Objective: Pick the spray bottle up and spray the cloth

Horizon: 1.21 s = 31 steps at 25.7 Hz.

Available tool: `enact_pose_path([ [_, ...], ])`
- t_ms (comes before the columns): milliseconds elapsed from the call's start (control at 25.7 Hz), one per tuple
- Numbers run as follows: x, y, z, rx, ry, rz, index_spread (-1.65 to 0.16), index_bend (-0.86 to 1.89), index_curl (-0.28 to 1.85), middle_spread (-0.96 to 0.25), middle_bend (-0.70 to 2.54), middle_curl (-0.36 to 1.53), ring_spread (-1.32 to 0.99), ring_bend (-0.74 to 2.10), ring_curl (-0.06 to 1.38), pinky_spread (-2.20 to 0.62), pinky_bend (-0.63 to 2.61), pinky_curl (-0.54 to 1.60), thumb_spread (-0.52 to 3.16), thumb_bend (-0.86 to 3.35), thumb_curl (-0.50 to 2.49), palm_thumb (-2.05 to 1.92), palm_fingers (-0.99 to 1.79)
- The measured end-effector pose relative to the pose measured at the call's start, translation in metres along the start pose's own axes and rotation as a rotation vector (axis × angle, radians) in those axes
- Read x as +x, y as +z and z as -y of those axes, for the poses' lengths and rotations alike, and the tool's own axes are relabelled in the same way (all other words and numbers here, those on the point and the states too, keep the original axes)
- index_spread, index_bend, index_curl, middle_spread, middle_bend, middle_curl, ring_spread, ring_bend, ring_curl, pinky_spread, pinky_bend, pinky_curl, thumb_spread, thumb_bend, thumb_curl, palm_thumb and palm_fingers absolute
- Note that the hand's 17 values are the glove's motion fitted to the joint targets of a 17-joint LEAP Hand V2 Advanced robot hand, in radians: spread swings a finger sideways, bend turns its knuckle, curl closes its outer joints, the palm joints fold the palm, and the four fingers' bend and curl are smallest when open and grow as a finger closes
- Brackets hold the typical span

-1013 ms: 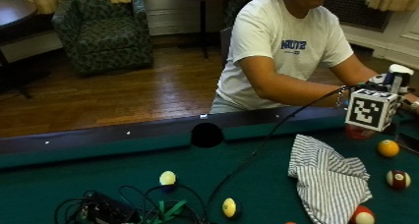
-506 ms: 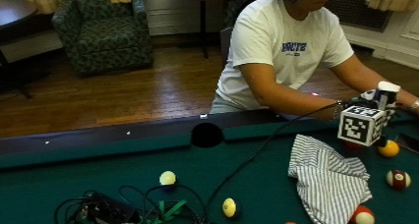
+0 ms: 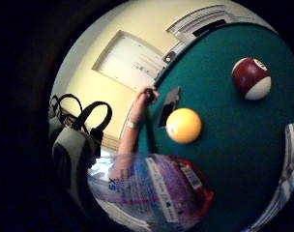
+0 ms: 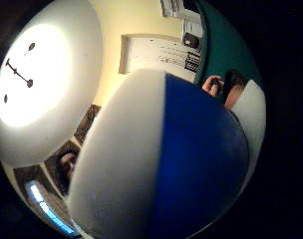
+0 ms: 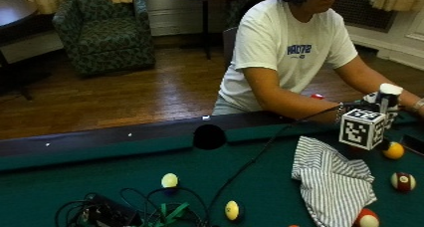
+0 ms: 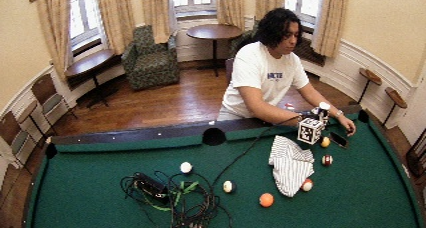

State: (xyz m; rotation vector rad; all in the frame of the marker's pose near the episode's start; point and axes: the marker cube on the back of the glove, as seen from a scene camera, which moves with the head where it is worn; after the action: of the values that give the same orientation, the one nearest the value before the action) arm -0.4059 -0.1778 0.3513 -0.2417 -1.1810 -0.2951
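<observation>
In the outside view my gloved right hand (image 5: 372, 105) grips the spray bottle (image 5: 387, 91) upright, its white top sticking up above the fingers. Both sit just past the far right corner of the striped cloth (image 5: 331, 179), which lies crumpled on the green felt. The little finger side palm view shows the bottle's clear body (image 3: 156, 193) with red liquid and a label close to the palm, and the cloth's edge (image 3: 292, 159) beside it. The bottle's white and blue head (image 4: 161, 164) fills the thumb side palm view. Whether its base touches the felt, I cannot tell.
A yellow ball (image 5: 394, 150) and a maroon striped ball (image 5: 401, 181) lie right of the cloth, a red and white ball (image 5: 366, 218) at its near end. The bare left hand (image 6: 346, 128) rests by a dark phone (image 6: 338, 138). Cables (image 5: 126, 212) and two balls sit at left.
My right hand has come down and slightly left with the spray bottle, closer to the table and the cloth's far corner. Most of the drop came early; the cloth and balls have stayed put.
</observation>
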Motion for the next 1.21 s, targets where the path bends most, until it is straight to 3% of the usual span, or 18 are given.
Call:
enact_pose_path([
  [312,0.003,0.000,0.002,-0.003,0.001,-0.004,-0.27,0.35,0.61,-0.23,0.60,0.52,-0.21,0.68,0.46,-0.30,0.41,0.39,0.24,-0.03,0.80,0.89,1.40],
  [740,0.008,-0.004,-0.006,-0.173,0.059,-0.003,-0.27,0.29,0.59,-0.23,0.59,0.51,-0.19,0.65,0.45,-0.28,0.40,0.39,0.30,-0.04,0.80,0.90,1.31],
  [974,0.019,-0.013,-0.019,-0.212,0.063,-0.126,-0.31,0.14,0.53,-0.23,0.60,0.50,-0.19,0.62,0.43,-0.13,0.23,0.35,0.59,-0.10,0.70,0.73,1.08],
  [1208,0.018,-0.044,-0.048,-0.323,0.103,-0.280,-0.35,-0.05,0.40,-0.21,0.43,0.45,-0.17,0.66,0.46,0.02,0.34,0.40,0.71,-0.09,0.59,0.57,0.64],
])
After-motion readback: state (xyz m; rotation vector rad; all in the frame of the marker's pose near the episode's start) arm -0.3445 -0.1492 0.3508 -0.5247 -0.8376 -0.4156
